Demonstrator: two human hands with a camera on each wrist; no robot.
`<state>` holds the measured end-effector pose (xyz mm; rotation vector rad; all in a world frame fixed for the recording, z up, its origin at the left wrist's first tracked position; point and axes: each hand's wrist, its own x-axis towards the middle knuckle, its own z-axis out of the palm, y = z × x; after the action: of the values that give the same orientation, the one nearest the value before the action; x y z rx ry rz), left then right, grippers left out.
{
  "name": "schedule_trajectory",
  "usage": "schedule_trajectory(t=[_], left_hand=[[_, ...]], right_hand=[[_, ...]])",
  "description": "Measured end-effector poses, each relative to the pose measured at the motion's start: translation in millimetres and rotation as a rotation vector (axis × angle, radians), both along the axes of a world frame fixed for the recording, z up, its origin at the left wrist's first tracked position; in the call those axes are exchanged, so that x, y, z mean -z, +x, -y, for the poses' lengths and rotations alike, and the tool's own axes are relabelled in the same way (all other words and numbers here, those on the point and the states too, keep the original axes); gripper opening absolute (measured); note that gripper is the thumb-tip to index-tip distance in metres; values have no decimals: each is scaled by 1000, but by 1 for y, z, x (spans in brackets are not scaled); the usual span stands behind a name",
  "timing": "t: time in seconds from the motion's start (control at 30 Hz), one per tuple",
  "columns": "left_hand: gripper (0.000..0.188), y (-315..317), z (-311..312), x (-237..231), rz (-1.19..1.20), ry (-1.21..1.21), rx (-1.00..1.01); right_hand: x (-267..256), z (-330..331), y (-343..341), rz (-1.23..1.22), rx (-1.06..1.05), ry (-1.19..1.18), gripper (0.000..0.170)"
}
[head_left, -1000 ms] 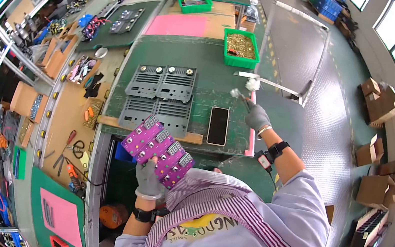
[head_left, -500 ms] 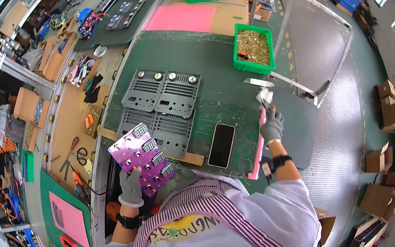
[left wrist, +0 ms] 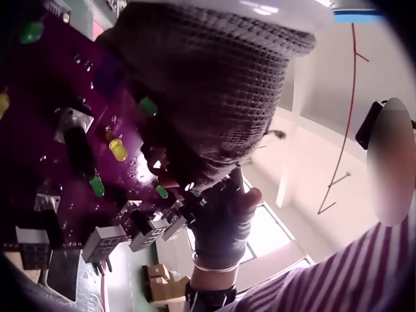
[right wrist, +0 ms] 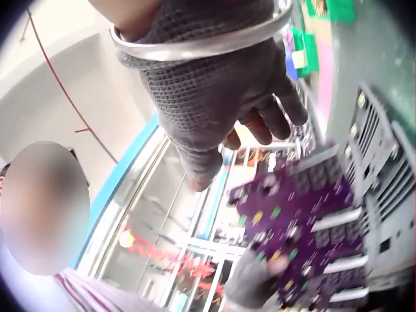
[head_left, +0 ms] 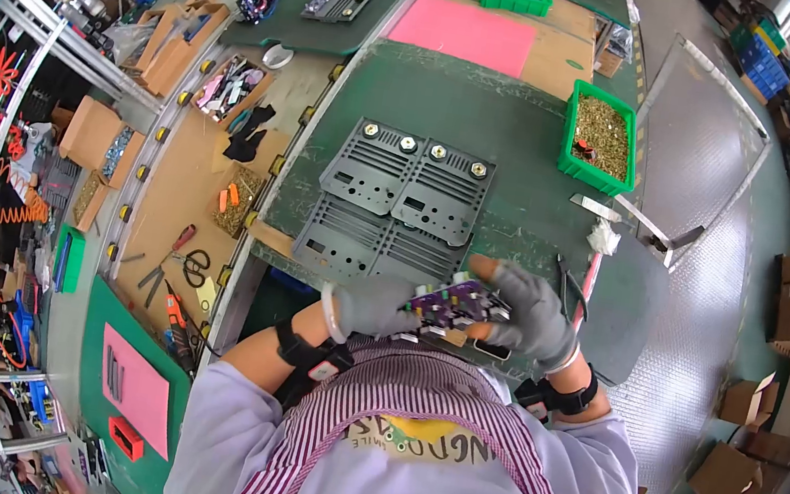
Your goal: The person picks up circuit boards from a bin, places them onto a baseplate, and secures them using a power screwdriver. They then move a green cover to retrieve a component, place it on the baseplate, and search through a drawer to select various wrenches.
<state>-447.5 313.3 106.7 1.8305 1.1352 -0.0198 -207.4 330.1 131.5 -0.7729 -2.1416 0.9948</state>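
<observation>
A purple circuit board (head_left: 452, 306) with digit displays, knobs and small green and yellow LEDs is held tilted over the table's front edge. My gloved left hand (head_left: 374, 307) grips its left part, thumb over the component side in the right wrist view. At the board's other end is my gloved right hand (head_left: 536, 320), fingers spread and apart from the board (right wrist: 305, 221) in the right wrist view. Dark-handled pliers (head_left: 568, 290) lie just beyond that hand. Behind the board, dark grey slotted panels (head_left: 403, 188) lie on the green table.
A green bin (head_left: 600, 139) of small brass-coloured parts stands at the table's right side. White crumpled material (head_left: 603, 238) lies at the right edge. Left of the table, a bench holds scissors (head_left: 196, 270), a screwdriver (head_left: 184, 238) and an orange-handled tool (head_left: 174, 309).
My right hand has come back from the table's right edge to the board, leaving the pliers on the table. My left hand has brought the board rightward and tilted it flatter to view.
</observation>
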Motion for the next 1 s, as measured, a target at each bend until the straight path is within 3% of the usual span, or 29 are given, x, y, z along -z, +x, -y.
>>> schedule_trajectory(t=[0.03,0.13,0.17,0.27,0.3,0.4,0.43,0.53,0.57,0.67,0.73,0.8,0.83,1.0], left_hand=[[43,-5,-7,-1,40,20,71],[60,-40,-30,-7,319,-87,212],[82,-62,-37,0,457,-46,187],[79,-136,-57,5,659,-282,-141],[72,-153,-62,29,722,-392,-49],[62,-153,-45,24,757,-273,-16],[48,-152,-37,38,775,-241,-174],[44,-163,-44,70,687,-511,-244],[44,-164,-43,80,767,-558,-269],[46,-165,-38,88,768,-443,-234],[51,-161,-34,81,917,-545,-156],[54,-158,-31,75,997,-602,-49],[53,-158,-30,64,983,-621,-9],[49,-157,-36,73,922,-723,24]], right_hand=[[-11,9,-18,153,56,-31,52],[-3,18,-53,80,313,-335,46],[13,20,-64,-90,376,-367,44],[30,22,-94,-610,627,-608,43],[40,24,-100,-676,711,-666,39],[56,38,-137,-856,866,-804,38],[79,45,-141,-800,884,-750,40],[88,60,-142,-468,870,-692,44],[86,61,-136,-312,824,-716,53],[66,50,-136,299,985,-148,60],[39,34,-151,470,724,140,63],[22,27,-179,543,419,-228,56],[28,27,-188,556,441,-286,49],[41,25,-190,629,395,-236,41]])
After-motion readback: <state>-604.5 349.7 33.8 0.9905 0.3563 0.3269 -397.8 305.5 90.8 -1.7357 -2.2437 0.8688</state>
